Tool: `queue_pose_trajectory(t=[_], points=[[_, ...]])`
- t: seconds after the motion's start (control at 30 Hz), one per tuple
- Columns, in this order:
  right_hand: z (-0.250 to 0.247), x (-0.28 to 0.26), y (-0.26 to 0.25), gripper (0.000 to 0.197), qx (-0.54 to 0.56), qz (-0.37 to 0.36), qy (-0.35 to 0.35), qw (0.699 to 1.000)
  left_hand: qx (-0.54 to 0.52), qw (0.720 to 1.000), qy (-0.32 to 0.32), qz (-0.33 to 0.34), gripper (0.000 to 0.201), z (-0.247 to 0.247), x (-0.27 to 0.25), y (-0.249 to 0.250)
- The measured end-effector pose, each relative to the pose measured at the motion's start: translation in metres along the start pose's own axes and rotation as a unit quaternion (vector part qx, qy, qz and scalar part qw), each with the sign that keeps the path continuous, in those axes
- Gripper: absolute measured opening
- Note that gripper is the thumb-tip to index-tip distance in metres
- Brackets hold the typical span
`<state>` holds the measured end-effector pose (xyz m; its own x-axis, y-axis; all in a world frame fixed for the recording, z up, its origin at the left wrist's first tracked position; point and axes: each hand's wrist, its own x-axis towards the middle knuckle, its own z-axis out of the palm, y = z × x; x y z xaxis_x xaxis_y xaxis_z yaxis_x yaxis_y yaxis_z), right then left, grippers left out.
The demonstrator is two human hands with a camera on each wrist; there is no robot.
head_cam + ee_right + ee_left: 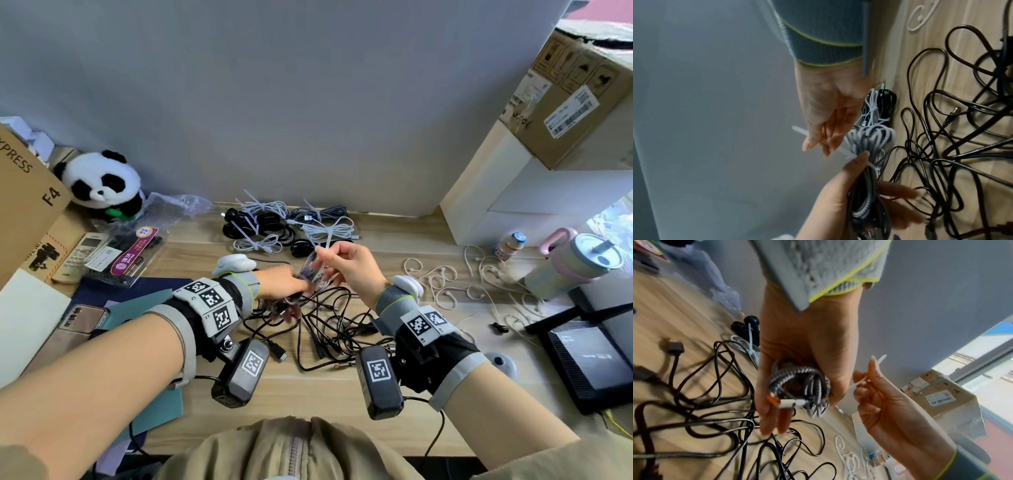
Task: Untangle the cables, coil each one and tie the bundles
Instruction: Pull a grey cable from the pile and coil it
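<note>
My left hand (803, 356) grips the coiled braided cable (799, 386) above the desk (342, 387) so its loops can't spring apart, while my right hand (885, 404) pinches the white zip tie (859, 382) beside the coil, ready to wrap. Black cable tangle (329, 325) waits below.

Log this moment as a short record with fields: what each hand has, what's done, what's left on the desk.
left hand: grips the coiled braided cable
right hand: pinches a white zip tie beside that coil
zip tie state: reaches the coil; whether it is looped round cannot be told
done: tied bundles lie at the back of the desk
left to do: tangled black cables lie loose in front
</note>
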<state>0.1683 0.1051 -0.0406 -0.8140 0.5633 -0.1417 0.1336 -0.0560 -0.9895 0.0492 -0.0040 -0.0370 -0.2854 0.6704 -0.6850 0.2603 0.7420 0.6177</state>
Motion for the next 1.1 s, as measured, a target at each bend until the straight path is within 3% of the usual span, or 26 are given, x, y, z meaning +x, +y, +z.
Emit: queue_pose_trajectory(t=[0.03,0.13,0.27,0.33,0.57,0.83,1.0,1.1], points=[[0.000,-0.001,-0.001,0.028,0.021,0.004,-0.007,1.000,-0.063,0.998,-0.006,0.014,0.022,0.001,-0.002,0.000],[0.001,-0.002,0.002,0.028,0.034,0.008,-0.015,0.999,-0.105,0.992,0.017,0.063,0.012,0.001,-0.005,0.003],[0.002,-0.001,0.007,0.023,0.015,0.021,-0.005,1.000,-0.135,0.988,0.042,0.061,0.019,0.004,-0.004,0.002],[0.002,0.001,0.009,0.018,0.000,0.040,0.007,0.999,-0.143,0.986,0.062,0.063,0.033,0.004,0.000,0.000],[0.001,0.006,0.020,0.017,-0.124,0.007,0.078,0.989,-0.102,0.988,0.092,0.069,0.063,0.005,0.007,-0.003],[0.000,0.007,0.022,0.014,-0.222,-0.033,0.047,0.973,-0.070,0.991,0.071,0.090,0.057,0.006,0.005,-0.008],[-0.001,0.009,0.024,0.014,-0.207,-0.022,0.035,0.978,-0.053,0.990,0.078,0.106,0.067,0.006,0.005,-0.013],[-0.002,0.011,0.026,0.017,-0.164,-0.004,0.038,0.986,-0.043,0.988,0.094,0.115,0.057,0.005,0.001,-0.008]])
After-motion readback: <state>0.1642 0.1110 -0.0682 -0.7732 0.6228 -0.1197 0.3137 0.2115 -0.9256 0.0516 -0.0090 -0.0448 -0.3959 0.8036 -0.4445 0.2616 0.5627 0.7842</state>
